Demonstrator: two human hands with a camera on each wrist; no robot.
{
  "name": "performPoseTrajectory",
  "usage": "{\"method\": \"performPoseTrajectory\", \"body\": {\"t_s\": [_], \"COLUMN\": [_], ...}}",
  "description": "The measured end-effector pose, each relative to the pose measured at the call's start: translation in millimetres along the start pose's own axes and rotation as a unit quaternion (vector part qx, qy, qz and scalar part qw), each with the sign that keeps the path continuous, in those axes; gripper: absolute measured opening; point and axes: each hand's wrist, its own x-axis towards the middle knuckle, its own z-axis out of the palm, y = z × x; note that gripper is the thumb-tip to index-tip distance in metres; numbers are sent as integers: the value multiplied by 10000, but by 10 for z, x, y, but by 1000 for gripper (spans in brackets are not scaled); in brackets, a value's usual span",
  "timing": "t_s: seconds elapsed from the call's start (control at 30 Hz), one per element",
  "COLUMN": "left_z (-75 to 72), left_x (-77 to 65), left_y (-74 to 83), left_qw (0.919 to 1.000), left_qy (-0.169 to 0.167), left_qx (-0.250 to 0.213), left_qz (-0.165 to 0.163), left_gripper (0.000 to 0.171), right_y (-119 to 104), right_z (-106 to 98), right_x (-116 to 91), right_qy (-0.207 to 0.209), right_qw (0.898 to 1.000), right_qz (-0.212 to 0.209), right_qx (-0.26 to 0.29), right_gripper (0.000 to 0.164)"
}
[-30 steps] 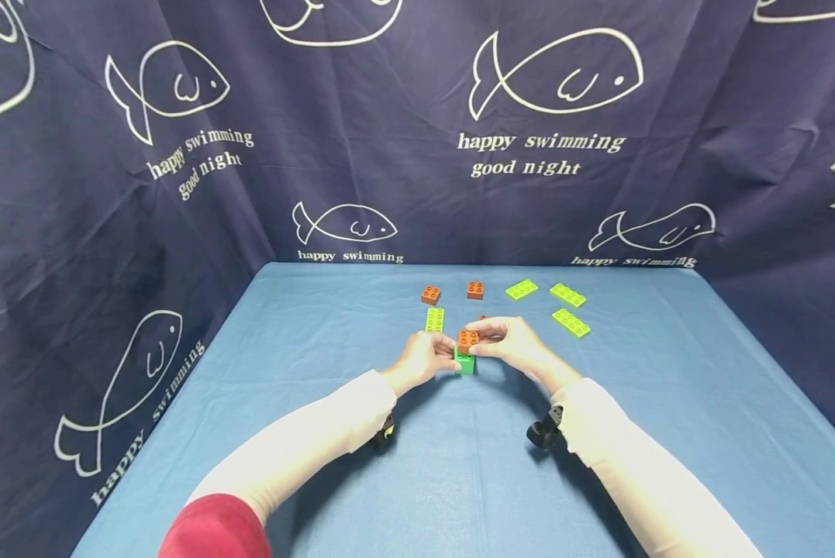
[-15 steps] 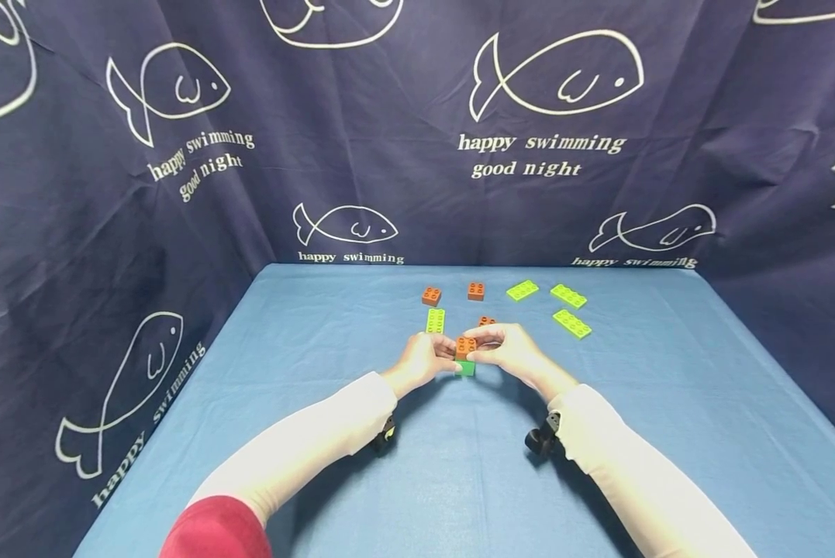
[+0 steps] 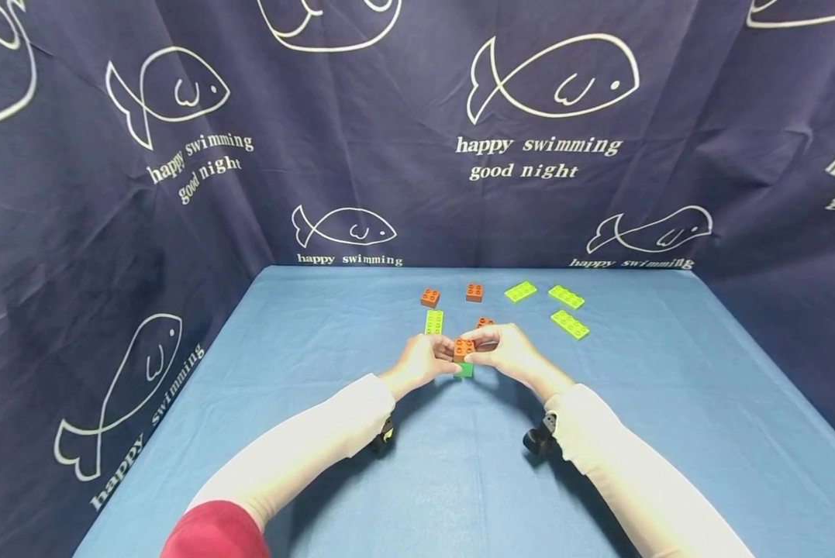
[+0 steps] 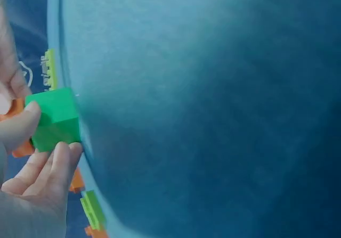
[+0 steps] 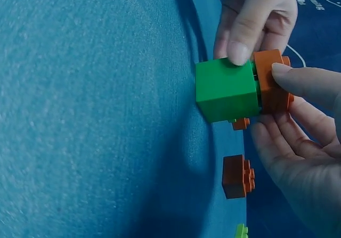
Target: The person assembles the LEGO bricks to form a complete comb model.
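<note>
My left hand pinches a bright green toy building block near the middle of the table, thumb on one side and fingers on the other. An orange brick with round studs sits over the block's top. My right hand holds that orange brick between thumb and fingers. In the right wrist view a narrow gap with green studs shows between orange brick and green block. The left wrist view shows the green block's smooth faces, with the orange brick partly covered by my left thumb.
Just beyond my right hand lies an orange brick, partly hidden. Two more orange bricks lie farther back. A lime plate is behind my left hand. Three lime plates lie at the back right.
My right hand has come down and slightly left with the orange brick, covering the green block's studs. The orange brick behind that hand shows more. My left hand has barely moved.
</note>
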Motion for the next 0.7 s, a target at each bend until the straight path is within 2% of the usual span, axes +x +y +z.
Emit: {"method": "performPoseTrajectory", "body": {"t_s": [0.17, 0.27, 0.5, 0.7], "left_z": [-19, -23, -39, -47], "left_x": [-4, 0, -12, -17], "left_y": [54, 54, 28, 32], "left_qw": [9989, 9982, 9974, 9975], "left_qy": [127, 157, 176, 252], "left_qx": [30, -82, -379, -341], "left_qz": [450, 580, 580, 572], "left_gripper": [33, 30, 28, 25], "right_y": [12, 27, 28, 31], "right_z": [-10, -9, -12, -10], "right_x": [-10, -16, -9, 2], "right_qy": [48, 64, 0, -48], "right_qw": [10000, 10000, 10000, 9999], "right_qz": [-12, -9, 34, 49], "right_qx": [-50, -14, 39, 144], "right_gripper": [37, 37, 37, 37]}}
